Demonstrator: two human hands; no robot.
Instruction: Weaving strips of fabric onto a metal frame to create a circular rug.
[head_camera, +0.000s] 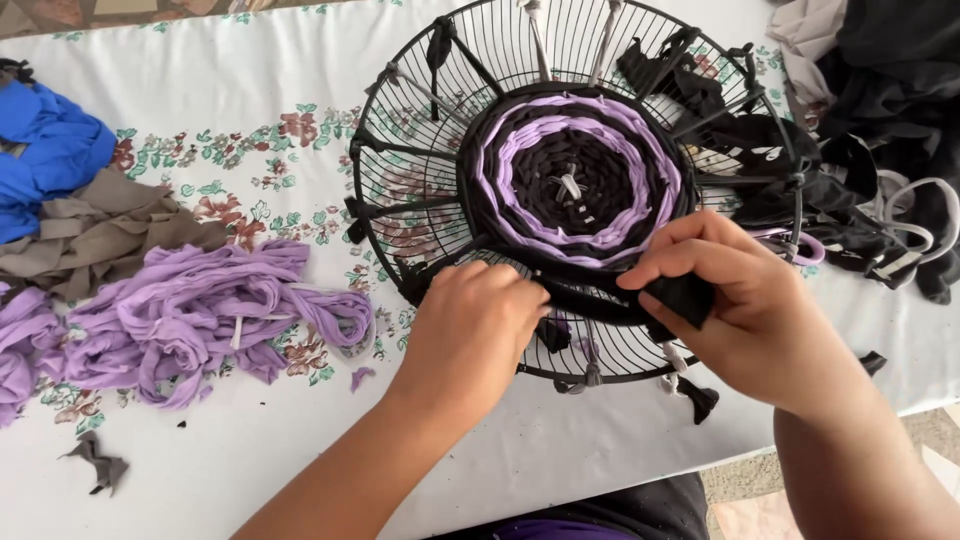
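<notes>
Two hands — left hand (470, 325), right hand (745, 300) — pinch soft black fabric strip (682, 296).

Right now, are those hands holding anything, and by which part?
The right hand pinches a black fabric strip near its end. The left hand presses fingers on the strip at the weaving's near edge; whether it grips cannot be told.

Left hand (470, 325): bare, no rings or watch.
Right hand (740, 300): bare.
Forearms: unsleeved.
Clothing: dark garment at the lap.
</notes>
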